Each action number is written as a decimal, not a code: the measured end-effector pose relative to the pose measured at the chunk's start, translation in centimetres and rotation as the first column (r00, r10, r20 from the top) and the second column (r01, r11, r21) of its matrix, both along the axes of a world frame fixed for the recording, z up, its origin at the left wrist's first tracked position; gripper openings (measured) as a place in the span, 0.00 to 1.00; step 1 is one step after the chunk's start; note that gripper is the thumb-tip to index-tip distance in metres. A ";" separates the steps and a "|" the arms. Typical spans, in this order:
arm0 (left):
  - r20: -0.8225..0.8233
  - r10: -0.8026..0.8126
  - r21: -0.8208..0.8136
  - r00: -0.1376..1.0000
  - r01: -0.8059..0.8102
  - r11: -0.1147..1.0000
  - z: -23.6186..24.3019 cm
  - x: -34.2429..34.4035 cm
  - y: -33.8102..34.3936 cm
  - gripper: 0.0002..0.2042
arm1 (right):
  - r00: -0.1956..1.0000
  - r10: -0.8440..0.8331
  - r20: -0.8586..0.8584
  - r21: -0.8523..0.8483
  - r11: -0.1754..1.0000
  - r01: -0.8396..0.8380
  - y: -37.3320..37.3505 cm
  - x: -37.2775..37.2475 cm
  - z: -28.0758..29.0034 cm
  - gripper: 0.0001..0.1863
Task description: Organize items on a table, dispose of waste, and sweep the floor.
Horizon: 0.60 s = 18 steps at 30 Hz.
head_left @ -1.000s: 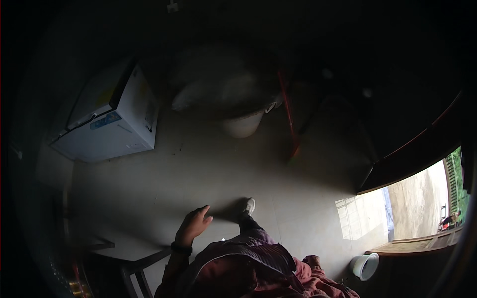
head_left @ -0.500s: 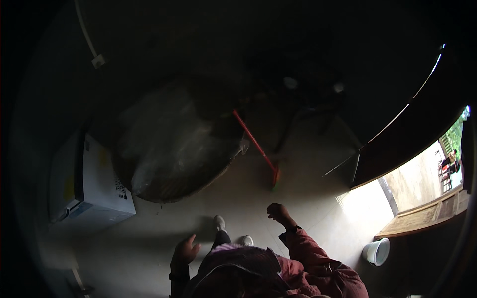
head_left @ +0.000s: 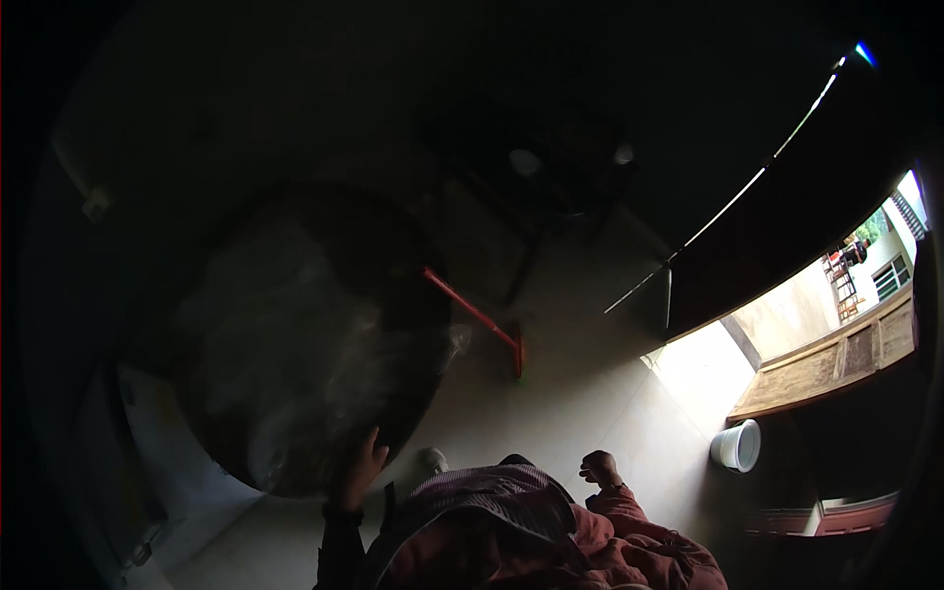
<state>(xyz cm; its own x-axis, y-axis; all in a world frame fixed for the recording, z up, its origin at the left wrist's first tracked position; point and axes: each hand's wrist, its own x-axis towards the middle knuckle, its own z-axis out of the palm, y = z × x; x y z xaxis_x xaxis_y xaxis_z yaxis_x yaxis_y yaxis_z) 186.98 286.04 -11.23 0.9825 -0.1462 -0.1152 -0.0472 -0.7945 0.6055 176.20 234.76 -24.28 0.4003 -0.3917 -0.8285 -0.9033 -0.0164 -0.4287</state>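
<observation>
My left hand (head_left: 362,469) is at the near edge of a large, round, dark thing with a pale, shiny, plastic-like sheet (head_left: 295,354) over it. Its fingers are stretched out and I see nothing held in them; whether they touch the edge I cannot tell. Over the floor to the right, my right hand (head_left: 601,470) hangs with curled fingers, and nothing shows in it. Ahead, a red-handled broom (head_left: 472,313) leans near the round thing's right side, its head on the floor.
At the left, in shadow, stands a pale box (head_left: 177,433). Dark furniture (head_left: 560,167) stands at the back. On the right are an open doorway with bright light, a wooden door panel (head_left: 836,369) and a white bucket (head_left: 737,446). Pale floor (head_left: 570,393) lies ahead.
I have come closer to the round thing, which now fills more of the left side. My left hand has come up to its near edge. The right hand has swung back toward my body.
</observation>
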 end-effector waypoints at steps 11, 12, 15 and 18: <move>-0.218 -0.146 0.027 0.965 0.156 0.987 0.7 10.5 -10.9 0.24 | 0.998 -0.054 -0.018 0.149 0.987 0.056 -3.2 2.2 -1.6 0.08; -0.138 -0.184 -0.037 0.973 0.180 0.983 0.2 11.2 -12.6 0.25 | 0.998 -0.056 -0.014 0.150 0.987 0.058 -4.8 2.6 -2.1 0.08; -0.069 -0.254 -0.073 0.965 0.249 0.966 -0.6 13.9 -17.9 0.25 | 0.997 -0.059 -0.058 0.131 0.989 0.067 -10.3 4.7 -2.7 0.08; -0.138 -0.295 -0.023 0.946 0.294 0.955 0.4 16.0 -24.1 0.24 | 0.995 -0.103 -0.001 0.108 0.989 0.102 -16.0 6.6 -1.1 0.08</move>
